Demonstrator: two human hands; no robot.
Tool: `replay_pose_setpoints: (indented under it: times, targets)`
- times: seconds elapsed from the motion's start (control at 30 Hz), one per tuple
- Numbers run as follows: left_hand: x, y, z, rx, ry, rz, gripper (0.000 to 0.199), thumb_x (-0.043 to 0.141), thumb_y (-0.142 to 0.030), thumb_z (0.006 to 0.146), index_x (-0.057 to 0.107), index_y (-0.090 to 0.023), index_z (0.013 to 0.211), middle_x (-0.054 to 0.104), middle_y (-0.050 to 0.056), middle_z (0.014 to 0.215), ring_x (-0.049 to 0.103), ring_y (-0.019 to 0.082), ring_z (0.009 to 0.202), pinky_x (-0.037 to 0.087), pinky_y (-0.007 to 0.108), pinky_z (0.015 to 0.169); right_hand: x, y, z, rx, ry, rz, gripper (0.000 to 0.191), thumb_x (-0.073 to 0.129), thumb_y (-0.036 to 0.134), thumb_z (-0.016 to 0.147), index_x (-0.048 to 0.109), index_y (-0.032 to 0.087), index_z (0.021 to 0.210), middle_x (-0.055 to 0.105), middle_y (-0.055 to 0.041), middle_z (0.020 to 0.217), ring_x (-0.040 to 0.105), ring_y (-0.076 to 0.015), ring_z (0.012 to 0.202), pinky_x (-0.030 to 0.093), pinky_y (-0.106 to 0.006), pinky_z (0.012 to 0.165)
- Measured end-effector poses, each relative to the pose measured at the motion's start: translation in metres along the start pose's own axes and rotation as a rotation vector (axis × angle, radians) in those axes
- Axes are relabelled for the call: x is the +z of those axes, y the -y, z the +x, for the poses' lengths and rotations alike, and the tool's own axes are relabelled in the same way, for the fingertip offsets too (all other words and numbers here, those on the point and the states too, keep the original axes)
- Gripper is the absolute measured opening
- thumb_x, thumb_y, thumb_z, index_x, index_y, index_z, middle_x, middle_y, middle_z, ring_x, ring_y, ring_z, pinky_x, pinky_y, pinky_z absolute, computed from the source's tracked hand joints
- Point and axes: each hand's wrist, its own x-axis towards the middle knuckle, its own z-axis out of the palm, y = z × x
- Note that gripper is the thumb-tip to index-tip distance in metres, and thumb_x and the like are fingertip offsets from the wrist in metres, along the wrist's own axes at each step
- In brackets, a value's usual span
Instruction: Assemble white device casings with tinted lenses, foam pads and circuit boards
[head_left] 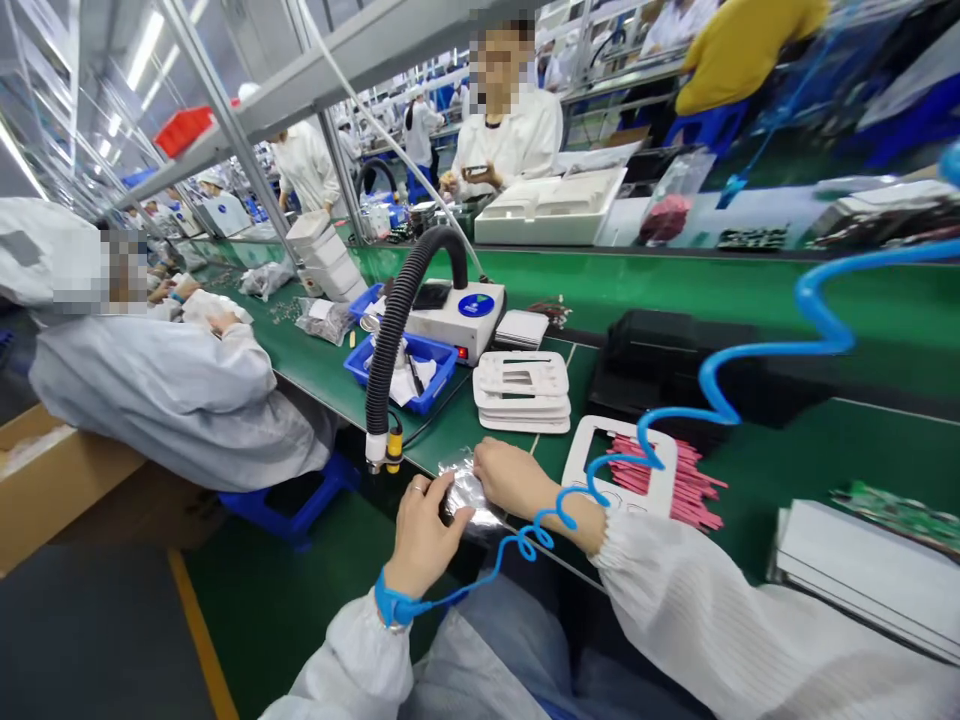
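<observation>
A shiny clear plastic bag (469, 492) lies at the front edge of the green bench, between my hands. My left hand (424, 535) wears a blue wrist strap (394, 603) and curls its fingers and thumb around the bag's left side. Something dark shows between that thumb and forefinger, too small to make out. With bent fingers, my right hand (514, 478) grips the bag's upper right edge; its fingertips are partly hidden. Just right of this hand, a white plastic frame (581, 465) lies partly over a bundle of pink-red strips (694, 485).
A black flexible hose (397, 330) arches from a white machine (469, 310) down to the bench edge. Nearby are a blue tray (442, 385) and stacked white frames (523, 415). A coiled blue cord (712, 390) crosses in front. A co-worker (165, 390) sits at left.
</observation>
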Motion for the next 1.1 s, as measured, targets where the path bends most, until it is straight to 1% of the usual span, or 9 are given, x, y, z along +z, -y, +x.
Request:
replay_pose_setpoints:
  times: [0.1,0.23,0.37,0.47,0.6,0.77,0.9,1.0,1.1]
  targets:
    - [-0.007,-0.001,0.001,-0.011,0.022,0.033,0.05,0.066,-0.037,0.071,0.058,-0.029,0.12,0.054,0.007,0.09,0.053,0.025,0.086,0.043,0.04,0.079,0.006,0.014,-0.019,-0.11,0.051,-0.06,0.026,0.051,0.001,0.071,0.063,0.008,0.094,0.062,-0.0187,0.098,0.059,-0.0276,0.092,0.045,-0.033,0.072]
    - [-0.021,0.002,0.003,0.009,0.269,0.128,0.073,0.073,-0.049,0.06,0.053,-0.029,0.127,0.053,0.007,0.092,0.054,0.027,0.087,0.043,0.041,0.079,0.006,0.029,-0.07,-0.348,0.207,-0.108,0.036,0.054,-0.001,0.062,0.062,0.008,0.096,0.063,-0.0201,0.098,0.058,-0.0302,0.093,0.047,-0.038,0.077]
    - [-0.034,0.001,0.005,0.04,0.398,0.103,0.088,0.079,-0.051,0.049,0.049,-0.033,0.129,0.052,0.001,0.077,0.053,0.022,0.071,0.044,0.035,0.07,-0.016,0.024,-0.123,-0.471,0.329,0.214,0.019,0.047,0.007,0.076,0.059,0.018,0.087,0.063,-0.0107,0.089,0.059,-0.0213,0.084,0.049,-0.031,0.076]
    - [-0.037,-0.009,0.005,-0.009,0.303,-0.043,0.067,0.079,-0.045,0.053,0.062,-0.03,0.115,0.054,0.001,0.075,0.053,0.02,0.069,0.044,0.033,0.07,-0.037,0.007,-0.144,-0.263,0.202,0.62,0.017,0.038,0.021,0.089,0.051,0.021,0.078,0.06,-0.0054,0.08,0.056,-0.0164,0.072,0.048,-0.028,0.067]
    - [-0.029,-0.031,0.001,-0.233,0.146,-0.507,0.048,0.074,-0.038,0.064,0.064,-0.021,0.107,0.06,0.002,0.08,0.052,0.014,0.066,0.043,0.029,0.069,-0.046,-0.018,-0.15,0.147,-0.185,1.206,0.025,0.046,0.037,0.087,0.044,0.02,0.069,0.057,-0.0025,0.068,0.054,-0.0136,0.061,0.046,-0.028,0.061]
    - [-0.002,-0.064,-0.009,-0.598,0.446,-1.34,0.06,0.063,-0.059,0.07,0.065,-0.011,0.105,0.063,0.006,0.08,0.056,0.014,0.068,0.049,0.029,0.067,-0.024,-0.034,-0.16,0.382,-0.544,1.509,0.028,0.072,0.033,0.065,0.049,0.019,0.072,0.052,0.0043,0.061,0.049,-0.0087,0.054,0.043,-0.023,0.055]
    - [0.022,-0.088,-0.016,-0.943,0.615,-1.49,0.066,0.04,-0.067,0.079,0.062,-0.011,0.107,0.065,0.008,0.083,0.06,0.02,0.073,0.053,0.045,0.07,-0.014,-0.034,-0.174,0.49,-0.72,1.574,0.036,0.079,0.025,0.055,0.055,0.018,0.081,0.058,0.0035,0.068,0.053,-0.0084,0.062,0.045,-0.022,0.06]
    - [0.036,-0.099,-0.02,-1.001,0.664,-1.492,0.068,0.036,-0.068,0.08,0.061,-0.011,0.107,0.065,0.013,0.094,0.062,0.023,0.08,0.053,0.048,0.072,-0.015,-0.036,-0.184,0.571,-0.787,1.581,0.04,0.081,0.024,0.051,0.06,0.018,0.084,0.064,-0.0005,0.077,0.058,-0.0111,0.072,0.047,-0.025,0.068]
    - [0.044,-0.104,-0.023,-0.853,0.714,-1.445,0.045,0.054,-0.049,0.082,0.057,-0.016,0.112,0.065,0.01,0.096,0.061,0.02,0.079,0.053,0.039,0.068,-0.016,-0.037,-0.192,0.614,-0.762,1.583,0.036,0.082,0.027,0.05,0.064,0.017,0.079,0.065,-0.0012,0.075,0.057,-0.0111,0.067,0.047,-0.025,0.064]
